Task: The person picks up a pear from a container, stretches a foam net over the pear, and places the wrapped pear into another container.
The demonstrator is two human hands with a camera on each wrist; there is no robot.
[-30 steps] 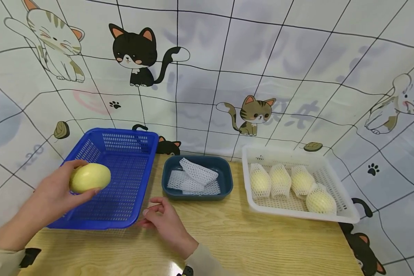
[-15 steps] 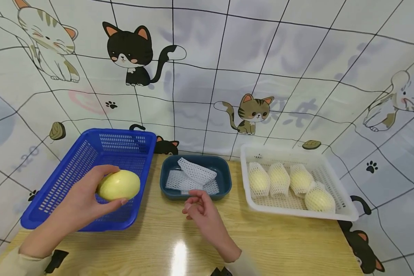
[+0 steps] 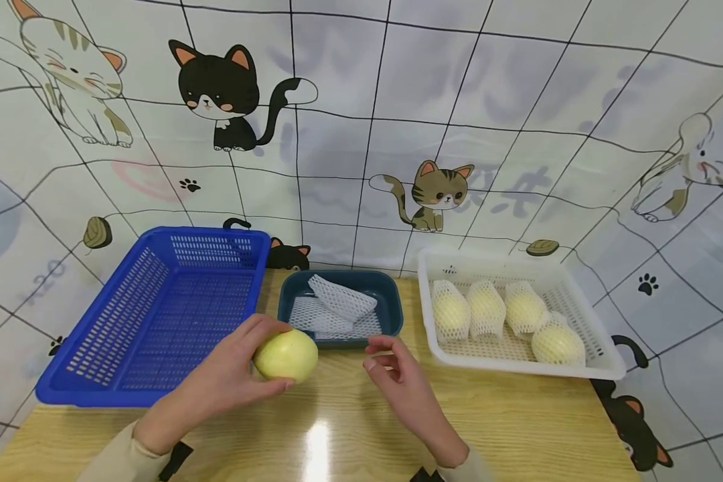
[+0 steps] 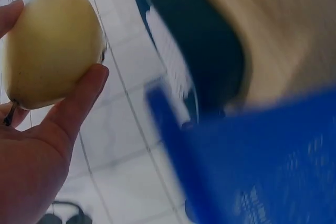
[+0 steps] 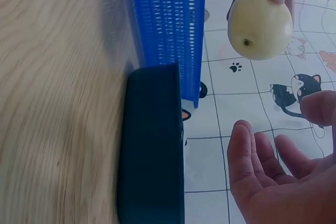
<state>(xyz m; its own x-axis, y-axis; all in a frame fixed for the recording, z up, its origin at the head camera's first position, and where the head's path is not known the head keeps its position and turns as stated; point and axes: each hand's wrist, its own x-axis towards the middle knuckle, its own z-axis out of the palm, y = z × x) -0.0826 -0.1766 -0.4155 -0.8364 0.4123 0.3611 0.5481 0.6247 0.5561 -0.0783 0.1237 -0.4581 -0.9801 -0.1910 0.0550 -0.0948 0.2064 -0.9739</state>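
Observation:
A pale yellow pear (image 3: pixel 287 356) is held up in my left hand (image 3: pixel 229 375), thumb on one side and fingers on the other. It hangs above the table, in front of the gap between the blue basket and the teal tray. In the left wrist view the pear (image 4: pixel 55 48) shows its dark stem at the lower left. My right hand (image 3: pixel 406 388) is raised just right of the pear, with nothing in it; its fingers (image 5: pixel 241 156) are loosely bent. Behind both hands, the dark teal tray (image 3: pixel 390 301) contains several white foam net sleeves (image 3: pixel 343 301).
At the left stands a blue perforated basket (image 3: pixel 199 314) with no fruit in it. A white basket (image 3: pixel 518 365) at the right holds several pale yellow fruits (image 3: pixel 485 311) in foam nets. A cat-patterned cloth (image 3: pixel 337 134) rises behind the wooden table (image 3: pixel 349 428).
My left hand has carried the pear from over the blue basket rightward to in front of the teal tray. My right hand has moved right, from beside the blue basket.

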